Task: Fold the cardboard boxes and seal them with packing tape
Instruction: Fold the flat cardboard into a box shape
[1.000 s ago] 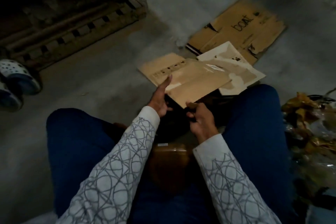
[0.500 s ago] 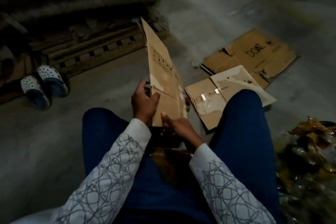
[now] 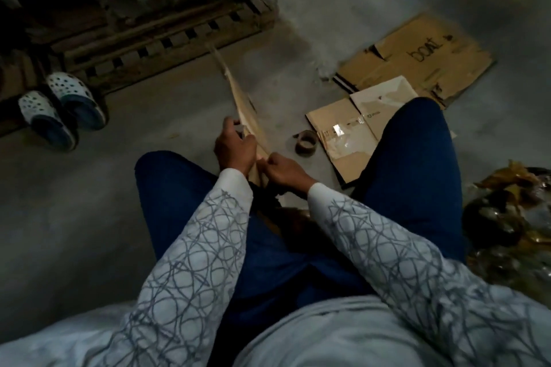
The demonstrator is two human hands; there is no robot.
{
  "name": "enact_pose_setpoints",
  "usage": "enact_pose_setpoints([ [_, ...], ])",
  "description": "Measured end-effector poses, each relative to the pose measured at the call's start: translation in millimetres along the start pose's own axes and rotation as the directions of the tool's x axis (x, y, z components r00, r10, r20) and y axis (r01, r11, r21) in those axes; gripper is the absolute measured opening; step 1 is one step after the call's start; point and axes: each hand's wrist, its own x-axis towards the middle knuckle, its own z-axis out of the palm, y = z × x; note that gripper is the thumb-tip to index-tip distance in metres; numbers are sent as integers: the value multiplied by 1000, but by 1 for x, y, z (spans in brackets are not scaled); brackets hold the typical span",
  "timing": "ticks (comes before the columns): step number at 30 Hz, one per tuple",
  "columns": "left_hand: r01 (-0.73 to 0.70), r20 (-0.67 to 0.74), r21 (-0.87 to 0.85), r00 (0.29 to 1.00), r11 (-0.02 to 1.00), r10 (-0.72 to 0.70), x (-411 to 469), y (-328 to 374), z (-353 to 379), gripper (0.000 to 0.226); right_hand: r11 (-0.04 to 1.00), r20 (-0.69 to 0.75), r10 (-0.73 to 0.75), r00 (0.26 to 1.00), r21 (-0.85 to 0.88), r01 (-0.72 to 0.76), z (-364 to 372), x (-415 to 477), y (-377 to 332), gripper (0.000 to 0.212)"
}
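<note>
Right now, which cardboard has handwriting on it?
The large flattened box farthest away, marked "boat"; the nearer floor piece and the held one show none.

Sleeves: white with grey looping-line pattern; trousers: dark blue. Cardboard sheet between left hand and right hand: tan; tape roll right of the right hand: brown. Clogs, well left of the hands: white, hole-dotted, over blue soles.

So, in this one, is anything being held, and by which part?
Yes: a flattened cardboard box, turned edge-on to the camera. The left hand and the right hand both grip its near, lower end.
</note>
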Motion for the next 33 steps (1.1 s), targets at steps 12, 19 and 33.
enact_pose_setpoints([
  [12, 238, 208, 10, 949, 971, -235, -2, 23, 14, 47, 946, -218, -177, 960, 230, 227, -5, -25, 47, 50],
  [19, 344, 308, 24, 891, 939, -334, 1, 19, 22, 67, 931, -211, -303, 929, 145, 336, -13, -25, 65, 70],
  [33, 218, 210, 193, 943, 957, -258, -1, 19, 19, 43, 966, -165, -250, 954, 17, 256, 3, -18, 59, 68],
])
